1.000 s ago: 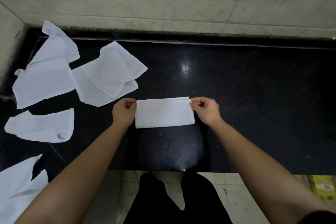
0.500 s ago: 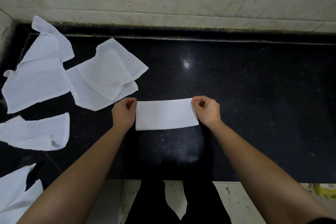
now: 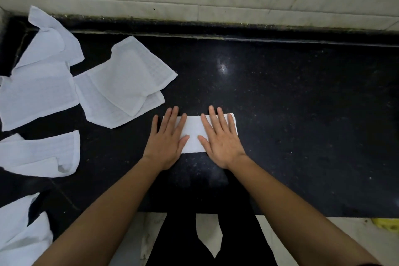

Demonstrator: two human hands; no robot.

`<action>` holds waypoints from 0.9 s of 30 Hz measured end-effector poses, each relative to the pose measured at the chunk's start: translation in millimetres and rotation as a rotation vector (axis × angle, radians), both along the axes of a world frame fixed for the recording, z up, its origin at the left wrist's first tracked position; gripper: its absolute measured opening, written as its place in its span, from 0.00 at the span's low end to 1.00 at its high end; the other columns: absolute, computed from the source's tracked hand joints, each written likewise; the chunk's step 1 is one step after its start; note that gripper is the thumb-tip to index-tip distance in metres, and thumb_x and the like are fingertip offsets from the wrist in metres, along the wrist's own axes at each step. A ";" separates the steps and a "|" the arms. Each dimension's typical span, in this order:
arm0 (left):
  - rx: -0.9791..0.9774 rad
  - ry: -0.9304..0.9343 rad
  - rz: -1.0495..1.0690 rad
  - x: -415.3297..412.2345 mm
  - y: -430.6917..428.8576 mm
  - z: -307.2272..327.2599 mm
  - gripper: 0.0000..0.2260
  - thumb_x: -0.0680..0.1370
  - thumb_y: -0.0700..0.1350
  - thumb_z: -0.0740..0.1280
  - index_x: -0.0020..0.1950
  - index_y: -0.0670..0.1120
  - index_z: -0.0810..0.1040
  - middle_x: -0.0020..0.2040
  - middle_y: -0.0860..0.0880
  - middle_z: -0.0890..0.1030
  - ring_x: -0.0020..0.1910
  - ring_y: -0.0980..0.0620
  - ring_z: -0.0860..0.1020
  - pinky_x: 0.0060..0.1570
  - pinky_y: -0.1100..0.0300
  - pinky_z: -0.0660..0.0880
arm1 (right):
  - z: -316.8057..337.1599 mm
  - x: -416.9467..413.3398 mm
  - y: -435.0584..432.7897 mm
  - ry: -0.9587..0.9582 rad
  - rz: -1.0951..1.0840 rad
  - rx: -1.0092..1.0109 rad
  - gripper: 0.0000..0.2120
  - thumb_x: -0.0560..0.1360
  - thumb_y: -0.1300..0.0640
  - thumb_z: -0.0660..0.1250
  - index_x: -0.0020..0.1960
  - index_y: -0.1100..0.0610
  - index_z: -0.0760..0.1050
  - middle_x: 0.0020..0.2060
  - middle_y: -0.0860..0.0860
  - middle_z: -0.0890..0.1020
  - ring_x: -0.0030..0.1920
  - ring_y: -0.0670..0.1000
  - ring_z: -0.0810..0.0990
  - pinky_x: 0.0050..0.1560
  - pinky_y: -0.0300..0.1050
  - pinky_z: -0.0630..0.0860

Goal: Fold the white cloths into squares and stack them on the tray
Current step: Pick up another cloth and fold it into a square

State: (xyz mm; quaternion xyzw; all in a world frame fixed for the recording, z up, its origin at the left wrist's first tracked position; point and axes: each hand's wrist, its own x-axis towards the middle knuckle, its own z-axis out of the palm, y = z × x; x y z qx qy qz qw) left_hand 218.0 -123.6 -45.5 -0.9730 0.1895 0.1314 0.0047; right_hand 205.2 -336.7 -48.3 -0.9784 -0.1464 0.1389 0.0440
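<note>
Light dim overall. One small glare spot (image 3: pixel 222 67) on the black counter (image 3: pixel 302 114), beyond the folded cloth (image 3: pixel 194 134) and slightly right of it. Folded cloth washed out, weave lost. Loose cloths (image 3: pixel 121 84) left of it keep their weave. Soft shadow on the counter on my side of the cloth. Counter's back edge beyond the cloth bows: wide-angle distortion. Far right of the cloth, the counter goes murky.

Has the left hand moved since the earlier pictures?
Yes. The left hand shifted slightly right, away from the loose cloths, and now lies flat on the folded cloth.
</note>
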 end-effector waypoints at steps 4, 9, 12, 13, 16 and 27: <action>0.065 0.044 0.023 2.3 2.4 -6.3 0.31 0.79 0.62 0.32 0.79 0.50 0.33 0.80 0.43 0.36 0.79 0.45 0.36 0.76 0.40 0.44 | -7.3 5.1 1.0 0.031 0.003 -0.059 0.33 0.82 0.37 0.36 0.81 0.53 0.37 0.80 0.56 0.38 0.79 0.58 0.35 0.78 0.61 0.38; 0.042 0.020 0.057 -4.7 0.7 -7.5 0.30 0.81 0.62 0.34 0.79 0.49 0.36 0.81 0.43 0.42 0.80 0.44 0.42 0.76 0.40 0.47 | -7.0 2.8 -2.5 0.033 0.028 -0.053 0.33 0.82 0.36 0.37 0.81 0.53 0.39 0.80 0.56 0.38 0.79 0.57 0.36 0.78 0.61 0.39; -0.015 0.030 0.169 -28.8 -0.8 -7.5 0.30 0.82 0.61 0.39 0.81 0.49 0.41 0.81 0.43 0.45 0.80 0.44 0.44 0.76 0.40 0.48 | -5.8 -1.7 -14.1 0.027 0.078 -0.069 0.35 0.82 0.35 0.38 0.81 0.54 0.40 0.80 0.57 0.39 0.80 0.57 0.37 0.78 0.61 0.43; -0.029 0.031 0.215 -40.9 -0.8 -6.4 0.30 0.82 0.61 0.41 0.81 0.48 0.43 0.81 0.43 0.46 0.80 0.44 0.45 0.76 0.39 0.48 | -4.4 -4.0 -18.7 0.024 0.082 -0.075 0.35 0.82 0.35 0.38 0.81 0.55 0.40 0.80 0.57 0.40 0.80 0.58 0.38 0.78 0.62 0.45; -0.049 0.026 0.325 -73.4 0.2 -6.3 0.30 0.82 0.60 0.43 0.81 0.47 0.47 0.81 0.42 0.48 0.80 0.43 0.46 0.75 0.37 0.50 | -2.0 -9.0 -29.2 0.030 0.066 -0.096 0.36 0.81 0.34 0.37 0.81 0.55 0.40 0.80 0.58 0.40 0.80 0.58 0.38 0.78 0.62 0.44; 0.004 -0.060 0.114 -64.6 2.4 7.8 0.33 0.81 0.62 0.47 0.81 0.45 0.49 0.80 0.38 0.50 0.79 0.39 0.48 0.74 0.34 0.44 | 26.1 -14.9 -34.3 0.098 -0.148 0.162 0.35 0.83 0.35 0.43 0.81 0.54 0.40 0.80 0.56 0.41 0.80 0.55 0.38 0.79 0.57 0.42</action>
